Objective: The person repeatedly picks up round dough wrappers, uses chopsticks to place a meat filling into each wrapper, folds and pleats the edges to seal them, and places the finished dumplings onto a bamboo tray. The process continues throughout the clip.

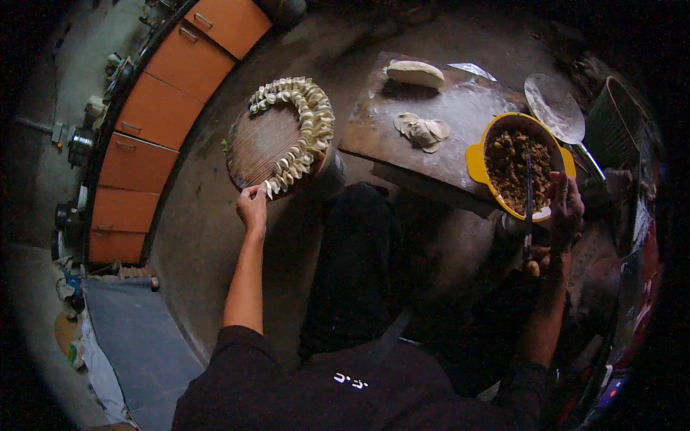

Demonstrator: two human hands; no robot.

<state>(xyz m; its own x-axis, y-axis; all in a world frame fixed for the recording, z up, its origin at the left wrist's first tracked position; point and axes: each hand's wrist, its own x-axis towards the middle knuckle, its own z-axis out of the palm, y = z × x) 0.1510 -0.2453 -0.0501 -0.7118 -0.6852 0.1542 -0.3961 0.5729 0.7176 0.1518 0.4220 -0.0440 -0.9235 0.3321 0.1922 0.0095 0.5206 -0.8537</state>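
My left hand [252, 207] pinches a pleated dumpling [269, 189] at the near rim of a round ridged tray [264, 145]. Curved rows of dumplings [317, 121] line the tray's far and right sides. On the right, my right hand [566, 207] is at the rim of a yellow two-handled bowl [475, 163] of brown minced filling [515, 167]. Dark chopsticks [529, 188] stand in the filling and reach back beside this hand; shadow hides whether the fingers grip them. A pile of flat dough wrappers [422, 131] lies on a floured board [372, 126].
A dough roll [415, 74] lies at the board's far edge. Beyond the bowl is a round metal skimmer or ladle [555, 105] with a long handle. The tray rests on a bucket-like stand [331, 172]. Orange cabinets [148, 110] line the left, above a grey cloth-covered surface [140, 328].
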